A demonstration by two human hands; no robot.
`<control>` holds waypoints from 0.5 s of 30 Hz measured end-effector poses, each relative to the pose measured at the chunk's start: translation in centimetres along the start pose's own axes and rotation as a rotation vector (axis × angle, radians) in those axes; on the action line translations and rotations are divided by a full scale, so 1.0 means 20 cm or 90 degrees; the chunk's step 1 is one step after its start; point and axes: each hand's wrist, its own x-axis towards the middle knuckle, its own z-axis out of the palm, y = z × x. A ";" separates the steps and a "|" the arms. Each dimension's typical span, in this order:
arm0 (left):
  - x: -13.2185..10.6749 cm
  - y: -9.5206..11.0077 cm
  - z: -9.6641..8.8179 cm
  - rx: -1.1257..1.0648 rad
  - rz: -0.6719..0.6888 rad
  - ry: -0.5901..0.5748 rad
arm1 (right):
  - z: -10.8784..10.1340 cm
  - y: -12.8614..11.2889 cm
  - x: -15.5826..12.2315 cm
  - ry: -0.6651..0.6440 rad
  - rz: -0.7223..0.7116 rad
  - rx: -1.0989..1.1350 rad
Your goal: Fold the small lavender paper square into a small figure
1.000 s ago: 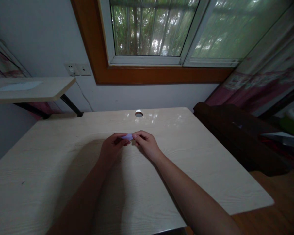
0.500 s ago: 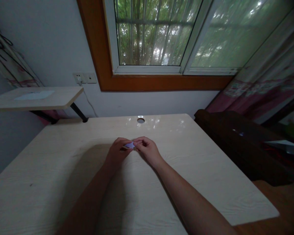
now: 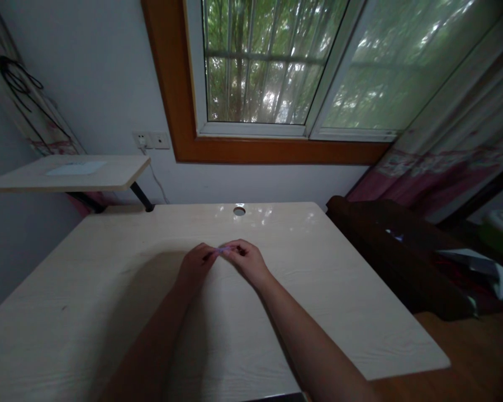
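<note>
My left hand [image 3: 196, 263] and my right hand [image 3: 243, 260] meet over the middle of a pale wooden table [image 3: 109, 290]. Both are closed in a pinch on a small piece of purple paper [image 3: 221, 250], of which only a sliver shows between the fingertips. The hands rest low on the tabletop, knuckles toward the window. Most of the paper is hidden by the fingers.
A round cable hole [image 3: 238, 211] sits at the table's far edge. A small shelf [image 3: 75, 173] juts out at the left under a wall socket [image 3: 151, 140]. A dark wooden chest [image 3: 398, 251] stands to the right, below curtains [image 3: 444, 151].
The visible purple paper has shrunk to a sliver as my fingertips closed together over it. The view has tilted up and shifted, so the hands sit slightly lower in frame.
</note>
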 end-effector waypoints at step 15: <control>0.00 0.09 -0.04 -0.054 -0.079 -0.138 | -0.01 0.01 -0.05 0.062 0.082 0.073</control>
